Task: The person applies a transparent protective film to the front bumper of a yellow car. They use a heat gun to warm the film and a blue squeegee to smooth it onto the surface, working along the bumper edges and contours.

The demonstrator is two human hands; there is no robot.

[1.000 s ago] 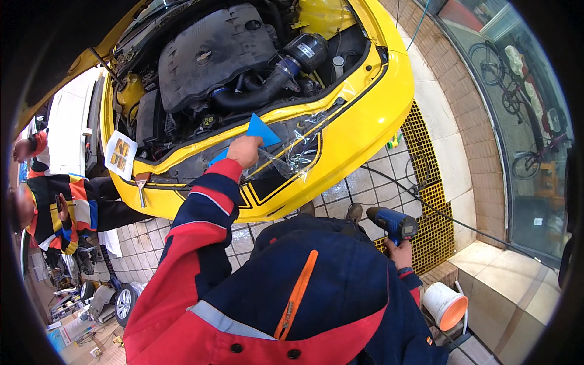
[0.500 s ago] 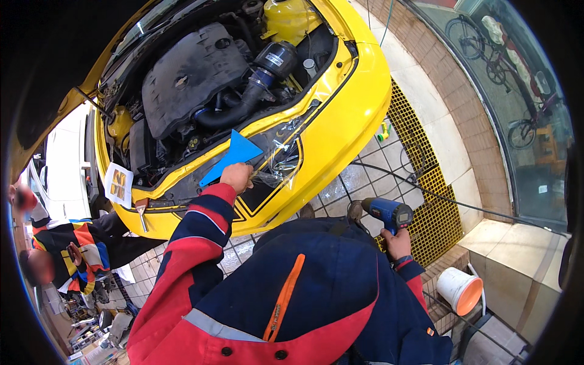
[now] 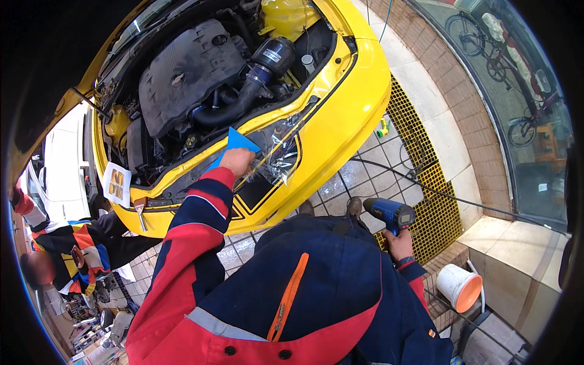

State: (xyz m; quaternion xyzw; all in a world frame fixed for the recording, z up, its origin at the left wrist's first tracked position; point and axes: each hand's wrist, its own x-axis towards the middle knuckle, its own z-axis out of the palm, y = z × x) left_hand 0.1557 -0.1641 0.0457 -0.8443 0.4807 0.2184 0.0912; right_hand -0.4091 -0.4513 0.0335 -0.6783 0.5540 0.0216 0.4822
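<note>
The front of a yellow car (image 3: 356, 67) stands before me with its hood raised. Low over its dark front panel, my left hand (image 3: 238, 162) has its fingers closed at the edge of a crumpled clear film (image 3: 283, 159); the fingertips are partly hidden. Under and beyond that hand lies a flat blue triangular plate (image 3: 241, 141), partly covered by it. My right hand (image 3: 399, 244), low at my right side, grips the handle of a blue heat gun (image 3: 388, 213) with a small display, its nozzle pointing left.
A brush (image 3: 140, 214) and a printed paper sheet (image 3: 117, 184) rest on the car's left front edge. A dark cable (image 3: 453, 199) crosses the tiles and yellow floor grating (image 3: 435, 222). A white bucket (image 3: 453, 286) lies tilted at right. Another person (image 3: 79, 252) is at far left.
My left hand has moved up and slightly forward, now covering more of the blue plate. The film has shifted with it. My right hand and the heat gun are nearly still.
</note>
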